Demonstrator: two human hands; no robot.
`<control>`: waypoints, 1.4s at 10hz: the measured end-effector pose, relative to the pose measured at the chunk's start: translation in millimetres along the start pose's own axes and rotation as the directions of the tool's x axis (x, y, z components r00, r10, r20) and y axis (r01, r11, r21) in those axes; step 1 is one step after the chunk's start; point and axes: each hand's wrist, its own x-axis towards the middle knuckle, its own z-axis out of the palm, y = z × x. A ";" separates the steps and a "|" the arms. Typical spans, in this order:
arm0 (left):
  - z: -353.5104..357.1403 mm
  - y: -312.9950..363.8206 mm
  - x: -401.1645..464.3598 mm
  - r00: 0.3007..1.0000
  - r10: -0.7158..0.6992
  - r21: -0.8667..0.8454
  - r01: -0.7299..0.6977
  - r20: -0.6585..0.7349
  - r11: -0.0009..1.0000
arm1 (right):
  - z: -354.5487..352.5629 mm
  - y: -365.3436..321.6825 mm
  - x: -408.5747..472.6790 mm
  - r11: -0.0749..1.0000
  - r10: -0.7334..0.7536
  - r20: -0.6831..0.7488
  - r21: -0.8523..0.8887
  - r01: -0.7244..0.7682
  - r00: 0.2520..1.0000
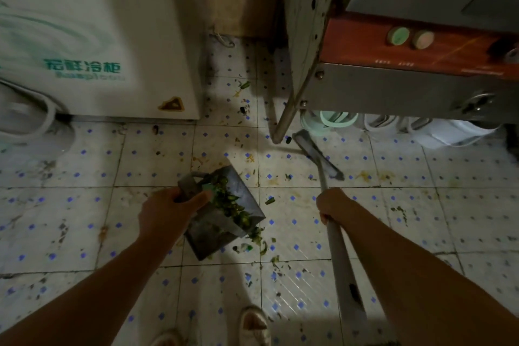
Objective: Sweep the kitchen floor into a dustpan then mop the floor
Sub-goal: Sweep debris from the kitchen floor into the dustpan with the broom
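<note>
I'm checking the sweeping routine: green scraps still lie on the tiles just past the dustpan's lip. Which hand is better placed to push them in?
The right hand: it grips the broom, whose head rests beyond the scraps. The left hand is occupied holding the dustpan.

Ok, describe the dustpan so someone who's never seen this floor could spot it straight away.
Start at the white freezer and drop down the tiled floor toward the two arms. The dustpan is the grey metal scoop gripped in the left hand, the only thing heaped with green vegetable scraps.
</note>
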 end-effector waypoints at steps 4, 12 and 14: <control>-29.2 21.7 -17.8 0.999 0.048 0.013 -0.049 0.019 0.999 | 84.1 42.2 -104.3 0.995 0.082 0.093 -0.065 -0.076 0.992; 0.9 31.8 -6.2 1.000 0.006 -0.022 -0.006 -0.009 1.000 | -15.8 27.6 -17.5 0.999 -0.003 -0.057 0.036 0.005 0.998; 1.3 30.0 -3.7 0.999 0.016 -0.001 -0.016 -0.033 1.000 | 12.1 41.6 -31.4 0.993 0.020 -0.129 -0.114 -0.034 0.992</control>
